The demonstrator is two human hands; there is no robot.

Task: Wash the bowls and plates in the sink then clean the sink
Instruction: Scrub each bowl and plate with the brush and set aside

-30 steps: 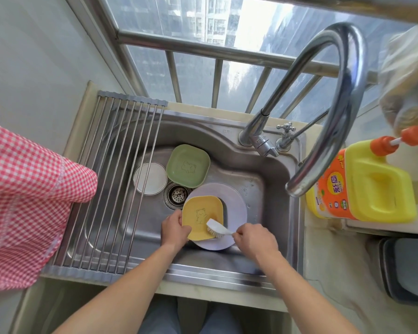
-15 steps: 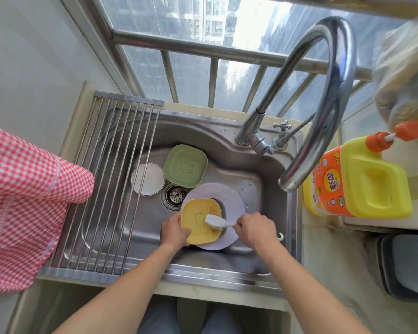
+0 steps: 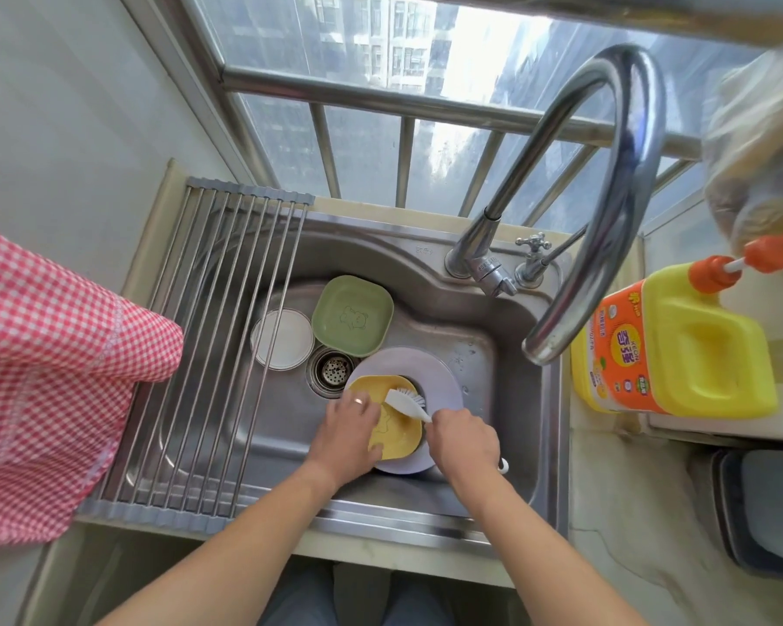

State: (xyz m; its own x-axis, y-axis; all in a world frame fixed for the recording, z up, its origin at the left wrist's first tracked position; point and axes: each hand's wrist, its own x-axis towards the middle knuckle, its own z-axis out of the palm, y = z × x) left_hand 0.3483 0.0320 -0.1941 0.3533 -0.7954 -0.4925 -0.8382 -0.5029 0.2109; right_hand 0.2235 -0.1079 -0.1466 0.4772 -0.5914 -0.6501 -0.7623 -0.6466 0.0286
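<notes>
Yellow bowl (image 3: 392,422), now gripped further in by the left hand (image 3: 349,438), takes the right hand's (image 3: 464,438) brush (image 3: 405,402) at its one-o'clock rim: scrubbing continues.

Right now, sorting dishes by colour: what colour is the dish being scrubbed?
Yellow dish, seen in the head view.

Yellow detergent bottle (image 3: 679,350), red checked cloth (image 3: 50,381)

You have a yellow square dish (image 3: 396,429) on a lilac plate (image 3: 444,390), a white brush (image 3: 405,402), a green dish (image 3: 352,314) farther off, a white lid (image 3: 282,338), red-checked cloth (image 3: 50,377) left, yellow-and-orange bottle (image 3: 679,350) right.
</notes>
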